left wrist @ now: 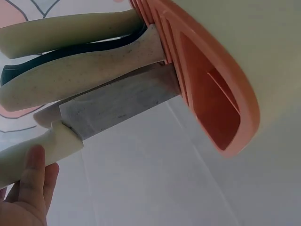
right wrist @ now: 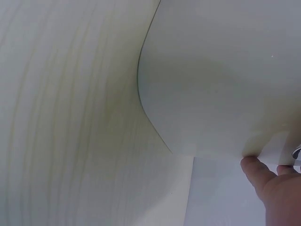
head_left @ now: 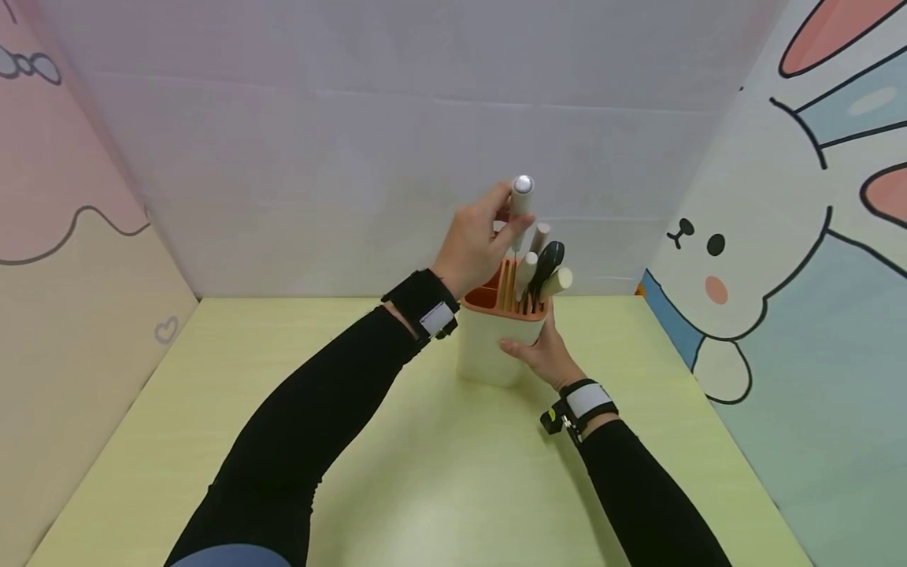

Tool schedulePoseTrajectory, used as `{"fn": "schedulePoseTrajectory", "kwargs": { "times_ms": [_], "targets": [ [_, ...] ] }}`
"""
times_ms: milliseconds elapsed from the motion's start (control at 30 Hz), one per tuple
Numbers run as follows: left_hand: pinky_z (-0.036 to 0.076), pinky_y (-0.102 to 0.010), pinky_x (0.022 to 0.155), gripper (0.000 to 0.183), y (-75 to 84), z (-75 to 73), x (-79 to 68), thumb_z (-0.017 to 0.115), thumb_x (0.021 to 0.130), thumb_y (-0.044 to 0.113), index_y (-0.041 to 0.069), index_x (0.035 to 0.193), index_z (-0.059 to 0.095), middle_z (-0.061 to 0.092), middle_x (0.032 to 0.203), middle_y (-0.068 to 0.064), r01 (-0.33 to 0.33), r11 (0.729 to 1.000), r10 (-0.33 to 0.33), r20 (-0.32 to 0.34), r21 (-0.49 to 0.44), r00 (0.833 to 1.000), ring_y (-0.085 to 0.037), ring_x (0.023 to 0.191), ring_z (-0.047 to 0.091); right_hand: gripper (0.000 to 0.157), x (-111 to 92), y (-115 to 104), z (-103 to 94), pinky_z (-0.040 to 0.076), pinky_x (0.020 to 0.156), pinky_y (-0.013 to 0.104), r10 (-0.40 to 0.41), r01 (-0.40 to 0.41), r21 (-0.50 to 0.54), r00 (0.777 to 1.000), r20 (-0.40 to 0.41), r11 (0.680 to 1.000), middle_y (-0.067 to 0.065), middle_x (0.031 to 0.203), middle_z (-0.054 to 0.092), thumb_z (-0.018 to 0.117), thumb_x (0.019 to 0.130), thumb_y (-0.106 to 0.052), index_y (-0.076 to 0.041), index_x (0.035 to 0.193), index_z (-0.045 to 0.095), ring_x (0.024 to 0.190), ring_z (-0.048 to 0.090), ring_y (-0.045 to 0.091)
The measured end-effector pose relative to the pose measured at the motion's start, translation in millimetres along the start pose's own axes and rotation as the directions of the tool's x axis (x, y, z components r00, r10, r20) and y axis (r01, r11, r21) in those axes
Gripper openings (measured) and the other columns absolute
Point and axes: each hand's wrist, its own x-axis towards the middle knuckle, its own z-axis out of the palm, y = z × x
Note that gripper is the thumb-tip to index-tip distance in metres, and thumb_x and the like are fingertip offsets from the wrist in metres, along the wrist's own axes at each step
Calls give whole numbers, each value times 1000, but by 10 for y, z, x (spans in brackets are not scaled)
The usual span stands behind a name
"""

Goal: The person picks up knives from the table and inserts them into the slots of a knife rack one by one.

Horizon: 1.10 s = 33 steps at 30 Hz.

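A white knife holder (head_left: 489, 354) with an orange slotted top (left wrist: 214, 84) stands on the table near the back wall. My left hand (head_left: 473, 242) grips a knife by its pale handle (head_left: 521, 201), above the holder. The knife's broad metal blade (left wrist: 122, 106) is partly out of a slot, its far end hidden inside. With thumb on the front and fingers round the right side, my right hand (head_left: 547, 354) holds the holder's body. In the right wrist view its fingertips (right wrist: 250, 165) touch the smooth white wall.
Beside the held knife, several other handles stick up from the slots, including a black handle (head_left: 548, 261) and a pale round-ended handle (head_left: 558, 282). An open compartment (left wrist: 214, 110) lies at the holder's left. The pale yellow table (head_left: 319, 488) meets walls behind and on both sides.
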Motion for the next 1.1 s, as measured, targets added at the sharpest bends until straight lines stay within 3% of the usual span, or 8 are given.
{"fn": "schedulePoseTrajectory", "kwargs": {
  "times_ms": [300,567,900,1100],
  "targets": [
    [52,-32,86,24,-122,59,-17,50,98,15,1,118,48,64,108,-13,86,995,-86,4,-44,996,-20,100,61,111,6,8,-2,27,108,50,-19,19,-4,1000,13,1000,-3,149,31,73,80,-4,-38,147,-8,131,32,18],
    [52,-31,84,30,-141,72,10,47,100,16,3,127,44,62,111,-14,167,984,-165,40,-64,986,-18,101,58,110,-1,18,-9,23,110,52,-25,25,-17,1000,4,1000,-3,150,28,74,80,-5,-37,148,-7,134,27,18],
    [50,-30,86,37,-127,141,67,53,97,23,11,132,49,63,114,-10,167,985,-162,83,-50,983,-16,98,60,112,-8,27,-18,23,109,52,-29,29,-23,1000,5,999,-3,151,27,73,79,-3,-37,147,-9,134,27,18],
    [51,-30,84,39,-146,178,75,53,97,25,14,134,49,63,115,-8,200,979,-193,125,-48,973,-15,97,60,111,-16,7,-15,25,108,50,-13,13,-42,1000,-4,999,-3,149,31,74,80,-6,-38,147,-8,132,30,16]
  ]
}}
